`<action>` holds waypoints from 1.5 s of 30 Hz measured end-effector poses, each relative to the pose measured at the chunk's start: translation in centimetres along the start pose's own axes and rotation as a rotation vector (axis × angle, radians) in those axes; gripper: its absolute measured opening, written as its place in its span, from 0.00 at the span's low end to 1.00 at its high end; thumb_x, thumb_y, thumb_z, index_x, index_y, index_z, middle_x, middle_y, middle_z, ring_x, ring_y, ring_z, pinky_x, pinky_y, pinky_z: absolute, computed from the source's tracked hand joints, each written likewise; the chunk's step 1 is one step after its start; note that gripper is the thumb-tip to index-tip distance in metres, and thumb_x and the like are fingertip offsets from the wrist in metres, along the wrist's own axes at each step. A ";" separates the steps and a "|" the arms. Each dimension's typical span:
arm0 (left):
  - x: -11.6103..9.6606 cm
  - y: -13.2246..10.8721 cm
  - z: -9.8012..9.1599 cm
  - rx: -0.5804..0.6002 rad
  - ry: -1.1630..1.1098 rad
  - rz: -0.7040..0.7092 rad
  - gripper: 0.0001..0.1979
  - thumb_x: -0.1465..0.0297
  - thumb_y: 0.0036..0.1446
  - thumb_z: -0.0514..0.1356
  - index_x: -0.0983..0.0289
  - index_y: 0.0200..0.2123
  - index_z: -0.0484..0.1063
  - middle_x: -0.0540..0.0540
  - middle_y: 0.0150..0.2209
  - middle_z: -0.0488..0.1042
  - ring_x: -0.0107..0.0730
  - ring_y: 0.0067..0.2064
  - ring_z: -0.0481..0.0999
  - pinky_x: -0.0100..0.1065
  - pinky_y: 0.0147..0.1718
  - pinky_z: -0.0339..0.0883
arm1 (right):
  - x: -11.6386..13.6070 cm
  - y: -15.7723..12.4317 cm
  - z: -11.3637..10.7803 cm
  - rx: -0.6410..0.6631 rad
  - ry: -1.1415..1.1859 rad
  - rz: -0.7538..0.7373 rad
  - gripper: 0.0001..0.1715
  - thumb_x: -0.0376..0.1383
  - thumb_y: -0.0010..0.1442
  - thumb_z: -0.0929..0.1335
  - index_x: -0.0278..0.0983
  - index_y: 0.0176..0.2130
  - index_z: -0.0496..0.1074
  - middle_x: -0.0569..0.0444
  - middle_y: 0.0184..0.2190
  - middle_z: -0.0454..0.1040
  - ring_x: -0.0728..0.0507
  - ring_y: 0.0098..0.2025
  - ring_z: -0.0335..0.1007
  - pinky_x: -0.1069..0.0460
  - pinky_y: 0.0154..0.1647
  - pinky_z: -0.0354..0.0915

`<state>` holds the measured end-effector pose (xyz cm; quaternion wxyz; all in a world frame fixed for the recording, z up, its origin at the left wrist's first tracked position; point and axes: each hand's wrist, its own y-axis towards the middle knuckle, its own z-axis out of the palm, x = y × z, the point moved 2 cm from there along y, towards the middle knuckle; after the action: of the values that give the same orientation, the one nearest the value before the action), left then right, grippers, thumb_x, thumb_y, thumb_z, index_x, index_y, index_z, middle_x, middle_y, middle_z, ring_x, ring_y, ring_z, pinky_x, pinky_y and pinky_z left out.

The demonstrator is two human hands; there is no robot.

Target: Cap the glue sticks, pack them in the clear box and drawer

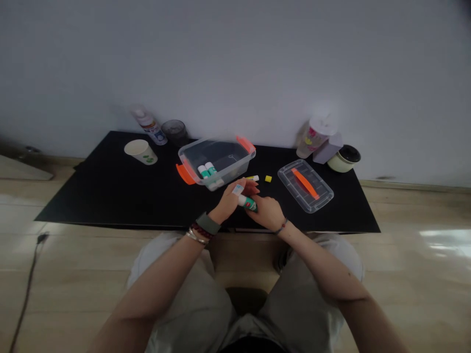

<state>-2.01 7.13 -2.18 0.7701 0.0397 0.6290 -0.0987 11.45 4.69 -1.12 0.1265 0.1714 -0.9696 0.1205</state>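
Close together over the table's front edge, my two hands meet. My right hand (270, 212) is closed round a green-and-white glue stick (248, 203), its white end pointing left toward my other hand. In my left hand (227, 202) a small pale label-like piece (237, 189) shows at the thumb; its fingers reach behind the glue stick, partly hidden. Just beyond the fingers lie a small yellow-and-white stick (253, 178) and a yellow cap (268, 179). Behind my left hand stands a clear plastic box (235, 171) with several green-and-white glue sticks (208, 170) inside.
The box's clear lid (312, 205) with an orange handle lies to the right. A paper cup (138, 149), a spray bottle (149, 126) and a dark cup (175, 132) stand left. Back right are a lidded tumbler (312, 139), a pale box (327, 149) and a black-lidded pot (340, 163).
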 end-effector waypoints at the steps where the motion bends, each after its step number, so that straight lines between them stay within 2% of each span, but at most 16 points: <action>1: 0.1 0.0 0.1 0.028 0.006 0.014 0.30 0.43 0.56 0.56 0.66 0.35 0.76 0.62 0.35 0.81 0.45 0.44 0.80 0.42 0.44 0.73 | 0.1 0.0 -0.1 0.005 -0.033 0.016 0.18 0.46 0.63 0.65 0.40 0.48 0.73 0.44 0.37 0.80 0.36 0.38 0.78 0.49 0.36 0.65; 9: 0.1 0.2 0.4 0.077 0.038 0.174 0.29 0.45 0.61 0.54 0.65 0.32 0.79 0.61 0.39 0.81 0.45 0.49 0.79 0.44 0.53 0.69 | 1.2 -0.4 -1.0 0.014 -0.120 0.080 0.19 0.46 0.65 0.63 0.39 0.49 0.72 0.44 0.37 0.80 0.37 0.39 0.79 0.48 0.38 0.67; 15: -0.1 -0.1 0.6 0.085 0.135 0.222 0.28 0.46 0.62 0.53 0.64 0.31 0.79 0.61 0.38 0.81 0.45 0.49 0.79 0.44 0.52 0.71 | 1.1 -0.4 -1.0 0.028 -0.130 0.113 0.19 0.45 0.65 0.62 0.38 0.50 0.72 0.43 0.38 0.80 0.37 0.40 0.79 0.48 0.39 0.67; 19: -0.4 -0.1 1.2 0.093 0.083 0.209 0.27 0.46 0.61 0.55 0.64 0.30 0.77 0.61 0.36 0.81 0.45 0.47 0.80 0.44 0.49 0.73 | 0.8 -0.5 -1.0 0.039 -0.094 0.101 0.19 0.45 0.64 0.64 0.39 0.49 0.72 0.45 0.38 0.80 0.37 0.40 0.79 0.49 0.39 0.67; 22: -0.6 0.3 1.7 -0.012 -0.020 0.208 0.25 0.47 0.60 0.56 0.64 0.29 0.75 0.59 0.33 0.80 0.42 0.43 0.81 0.41 0.44 0.74 | 0.7 -0.3 -0.9 0.043 -0.040 0.100 0.17 0.45 0.63 0.64 0.40 0.48 0.73 0.46 0.39 0.80 0.37 0.41 0.78 0.49 0.39 0.66; 26: -0.7 1.1 1.8 -0.292 -0.126 0.264 0.21 0.50 0.60 0.58 0.63 0.31 0.71 0.54 0.32 0.77 0.33 0.34 0.79 0.36 0.38 0.74 | 0.8 0.4 -0.4 -0.012 0.080 0.141 0.16 0.45 0.63 0.65 0.39 0.45 0.73 0.47 0.39 0.80 0.38 0.42 0.78 0.51 0.38 0.63; 28: -0.5 1.2 1.7 -0.366 -0.170 0.278 0.19 0.52 0.61 0.59 0.62 0.33 0.69 0.52 0.32 0.76 0.30 0.32 0.78 0.34 0.36 0.73 | 0.7 0.8 -0.2 -0.054 0.159 0.157 0.16 0.45 0.63 0.64 0.39 0.44 0.73 0.47 0.38 0.80 0.38 0.41 0.78 0.52 0.36 0.62; 30: -0.3 1.0 1.8 -0.341 -0.177 0.266 0.17 0.53 0.60 0.60 0.62 0.35 0.68 0.51 0.33 0.76 0.29 0.33 0.78 0.34 0.37 0.73 | 0.3 1.2 -0.1 -0.088 0.219 0.167 0.16 0.45 0.63 0.64 0.39 0.44 0.73 0.48 0.38 0.80 0.39 0.41 0.78 0.52 0.35 0.61; 33: 0.1 0.6 2.1 -0.219 -0.108 0.223 0.15 0.57 0.59 0.63 0.61 0.40 0.68 0.52 0.35 0.77 0.31 0.38 0.78 0.36 0.43 0.72 | -0.5 1.5 0.0 -0.110 0.236 0.185 0.18 0.45 0.63 0.65 0.40 0.48 0.73 0.47 0.38 0.80 0.38 0.41 0.78 0.52 0.34 0.60; 37: 0.4 0.3 2.3 -0.137 0.034 0.236 0.12 0.57 0.63 0.59 0.60 0.39 0.69 0.54 0.38 0.77 0.33 0.43 0.77 0.39 0.49 0.70 | -1.3 1.6 0.0 -0.122 0.198 0.212 0.21 0.45 0.61 0.66 0.39 0.51 0.72 0.45 0.38 0.80 0.37 0.39 0.78 0.52 0.33 0.59; 40: 0.4 0.3 2.4 -0.087 0.045 0.242 0.14 0.55 0.64 0.57 0.61 0.37 0.69 0.54 0.39 0.75 0.34 0.45 0.77 0.40 0.51 0.68 | -1.6 1.6 0.1 -0.142 0.277 0.154 0.14 0.41 0.58 0.68 0.37 0.43 0.73 0.46 0.35 0.80 0.38 0.38 0.77 0.53 0.33 0.59; 42: 0.2 0.2 2.4 -0.049 0.020 0.234 0.16 0.54 0.64 0.57 0.61 0.37 0.68 0.53 0.38 0.74 0.35 0.46 0.78 0.41 0.52 0.68 | -1.8 1.6 0.3 -0.137 0.438 0.095 0.07 0.38 0.56 0.69 0.37 0.34 0.71 0.50 0.29 0.77 0.43 0.31 0.76 0.54 0.30 0.59; 43: 0.1 0.1 2.4 -0.029 0.011 0.227 0.16 0.53 0.64 0.57 0.61 0.37 0.68 0.53 0.38 0.73 0.35 0.46 0.78 0.41 0.52 0.68 | -1.9 1.6 0.5 -0.105 0.555 0.069 0.06 0.37 0.56 0.69 0.37 0.30 0.68 0.53 0.24 0.75 0.45 0.26 0.73 0.55 0.27 0.58; 45: -0.3 -0.1 2.3 0.020 -0.006 0.206 0.17 0.53 0.63 0.57 0.62 0.37 0.68 0.52 0.38 0.72 0.37 0.48 0.78 0.41 0.52 0.68 | -2.0 1.5 1.0 0.032 0.845 0.029 0.12 0.38 0.55 0.68 0.38 0.25 0.62 0.60 0.16 0.66 0.49 0.17 0.64 0.56 0.21 0.56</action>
<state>0.14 6.68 -1.44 0.7774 0.1118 0.6184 -0.0253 12.56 6.41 -2.89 0.5084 0.0954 -0.8328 0.1971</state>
